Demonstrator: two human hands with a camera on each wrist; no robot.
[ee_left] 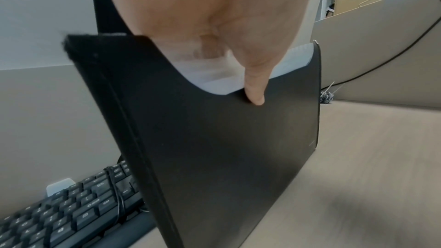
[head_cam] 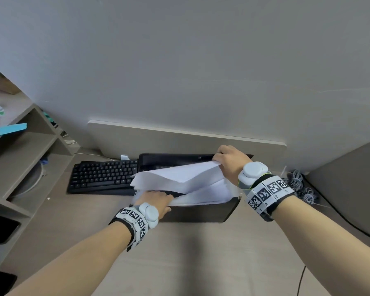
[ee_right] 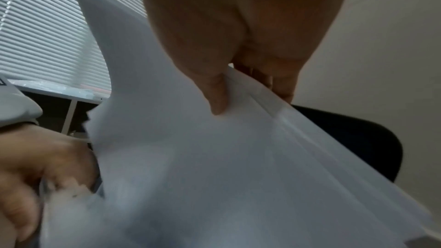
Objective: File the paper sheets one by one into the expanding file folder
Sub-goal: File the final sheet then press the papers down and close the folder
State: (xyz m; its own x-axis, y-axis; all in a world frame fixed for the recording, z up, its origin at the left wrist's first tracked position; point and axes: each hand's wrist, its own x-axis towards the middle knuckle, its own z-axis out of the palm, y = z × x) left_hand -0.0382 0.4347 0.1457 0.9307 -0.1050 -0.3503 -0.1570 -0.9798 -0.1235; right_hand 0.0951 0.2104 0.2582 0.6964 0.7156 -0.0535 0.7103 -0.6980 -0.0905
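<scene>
On the beige desk (head_cam: 201, 253), a black plastic expanding file folder (head_cam: 201, 212) stands upright, white paper sheets (head_cam: 179, 174) fanning out of its top. Left hand (head_cam: 156, 199) grips the folder's near wall, thumb outside, fingers inside. Right hand (head_cam: 229, 159) pinches the sheets' far upper corner. Black keyboard (head_cam: 103, 176) sits just behind-left, touching the folder; tangled grey cables (head_cam: 301, 184) lie to the right.
</scene>
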